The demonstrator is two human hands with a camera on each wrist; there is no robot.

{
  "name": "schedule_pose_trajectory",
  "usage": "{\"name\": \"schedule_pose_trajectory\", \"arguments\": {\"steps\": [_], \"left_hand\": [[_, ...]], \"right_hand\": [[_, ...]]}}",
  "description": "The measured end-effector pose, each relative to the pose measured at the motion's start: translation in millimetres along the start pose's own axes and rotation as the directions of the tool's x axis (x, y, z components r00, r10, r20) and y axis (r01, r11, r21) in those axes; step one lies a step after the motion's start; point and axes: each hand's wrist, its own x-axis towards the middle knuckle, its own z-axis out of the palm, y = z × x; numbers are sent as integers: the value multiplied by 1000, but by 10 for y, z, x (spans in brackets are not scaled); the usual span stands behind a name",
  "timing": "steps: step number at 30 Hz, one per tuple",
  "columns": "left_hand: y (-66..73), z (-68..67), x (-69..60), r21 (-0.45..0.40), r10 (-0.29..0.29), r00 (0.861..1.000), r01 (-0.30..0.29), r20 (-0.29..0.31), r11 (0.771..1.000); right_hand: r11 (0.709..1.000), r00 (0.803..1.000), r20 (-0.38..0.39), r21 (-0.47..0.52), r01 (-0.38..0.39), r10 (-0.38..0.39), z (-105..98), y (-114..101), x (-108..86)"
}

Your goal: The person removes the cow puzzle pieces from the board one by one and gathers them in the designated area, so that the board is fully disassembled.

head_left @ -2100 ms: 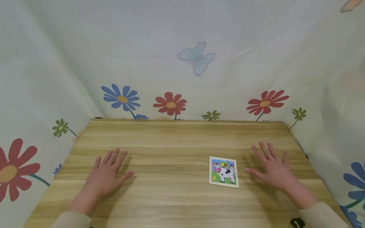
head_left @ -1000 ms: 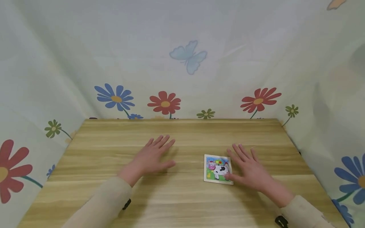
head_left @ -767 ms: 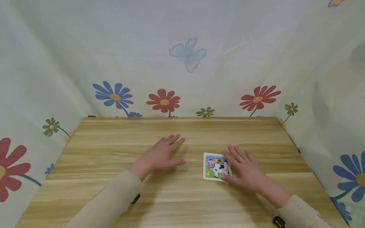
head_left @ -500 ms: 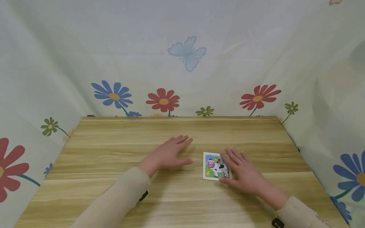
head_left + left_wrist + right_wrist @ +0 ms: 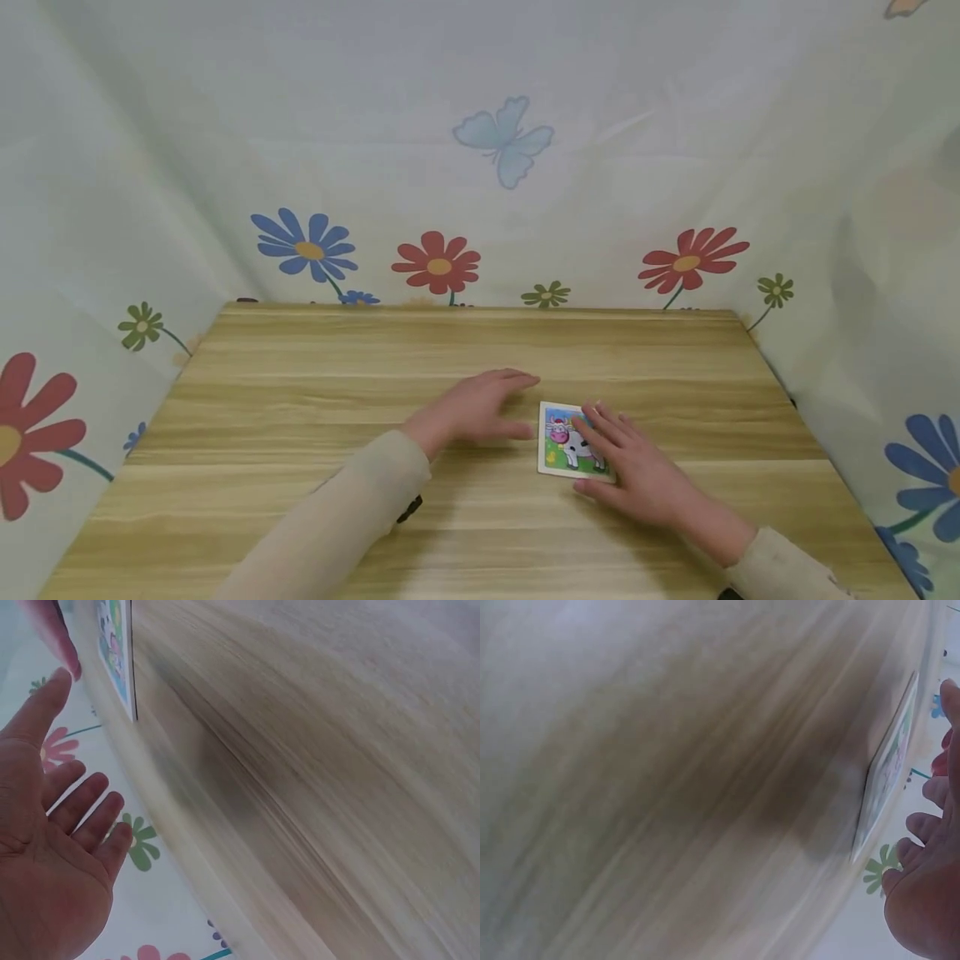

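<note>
A flat square board with a light border and a cow picture (image 5: 570,457) lies on the wooden table, right of the middle. Just off its left edge, my left hand (image 5: 478,408) is held above the table, thumb and fingers apart and nothing between them. My right hand (image 5: 647,477) reaches over the board's right side, its fingers covering the upper right corner and its thumb by the lower edge. In the right wrist view the board (image 5: 887,772) lies flat, with the right hand (image 5: 930,889) apart from it. The left wrist view shows the left palm (image 5: 49,877) with loosely bent fingers.
The wooden table top (image 5: 315,367) has a straight far edge. White cloth (image 5: 360,125) with printed flowers and a butterfly hangs behind it and along both sides. A black strap piece (image 5: 409,509) shows under the left sleeve.
My left hand has travelled right across the table to beside the cow board. My right hand has moved left, over the board's right part. The view has shifted slightly; the board looks unmoved.
</note>
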Motion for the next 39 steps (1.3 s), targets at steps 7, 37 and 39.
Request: {"name": "schedule_pose_trajectory", "arguments": {"steps": [7,37,39], "left_hand": [[80,64,119,-76,-10,1000,10,-2,997],[176,282,416,-112,25,999,-28,-23,993],[181,283,419,-96,26,999,-28,-23,995]], "right_hand": [[998,998,-46,34,52,-50,53,10,-19],[997,995,63,30,77,-79,147,18,-55],[996,995,57,30,82,-84,148,22,-54]]}}
